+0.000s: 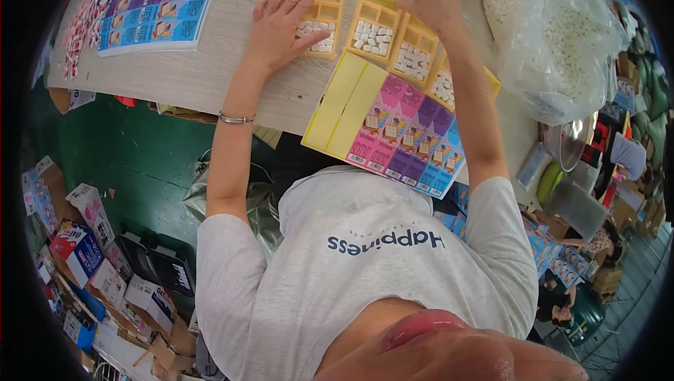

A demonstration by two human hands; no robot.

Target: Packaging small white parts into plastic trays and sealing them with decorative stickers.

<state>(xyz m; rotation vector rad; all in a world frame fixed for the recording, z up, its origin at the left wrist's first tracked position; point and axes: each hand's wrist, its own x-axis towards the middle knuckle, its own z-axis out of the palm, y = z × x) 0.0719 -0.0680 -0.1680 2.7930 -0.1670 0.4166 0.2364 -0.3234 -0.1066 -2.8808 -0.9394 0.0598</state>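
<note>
Resting left hand (281,26) on yellow tray (323,19), colourful card sheet (400,135) nearby

Left hand (281,26), right hand (432,2) on yellow trays (375,26).

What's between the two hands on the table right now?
In the head view, a yellow compartment tray of small white pieces sits between the left hand and right hand.

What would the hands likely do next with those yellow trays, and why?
Probably spread the white pieces flat in the tray under the left hand, since its palm rests on them and they lie heaped. The right hand is steadying the next tray.
</note>
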